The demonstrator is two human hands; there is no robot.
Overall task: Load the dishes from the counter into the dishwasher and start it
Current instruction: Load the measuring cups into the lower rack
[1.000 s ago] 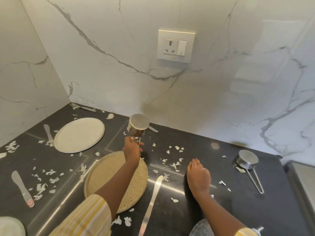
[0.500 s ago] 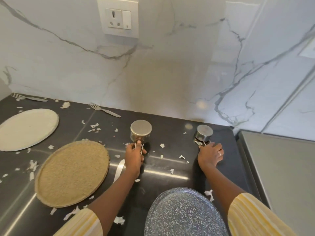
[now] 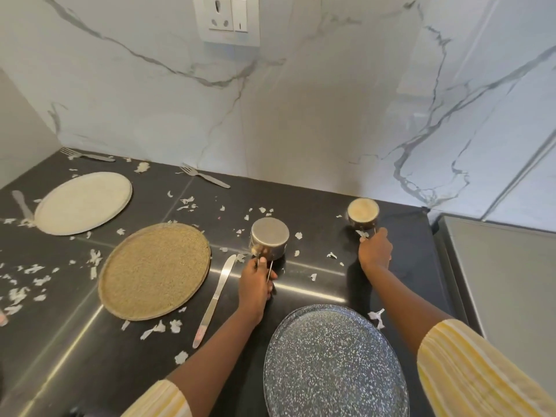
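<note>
My left hand [image 3: 257, 281] grips the wire handle of a steel measuring cup [image 3: 269, 239], held bottom-up just above the black counter [image 3: 316, 284]. My right hand [image 3: 375, 251] holds the handle of a second steel cup [image 3: 362, 212] near the back wall. A tan plate [image 3: 154, 269] lies left of my left hand, a white plate [image 3: 83, 202] further back left, and a speckled blue plate [image 3: 332, 362] sits at the front between my arms. A table knife [image 3: 216, 296] lies beside the tan plate. Two forks [image 3: 205, 176] [image 3: 87, 155] rest by the wall.
White scraps [image 3: 186, 203] litter the counter. Another knife [image 3: 21, 203] lies left of the white plate. A marble wall with a socket [image 3: 227, 18] rises behind. A grey steel surface [image 3: 505, 284] adjoins the counter on the right.
My right hand reached across to the second cup and took hold of its handle, tilting it up. My left hand kept its cup while the view swung to the right.
</note>
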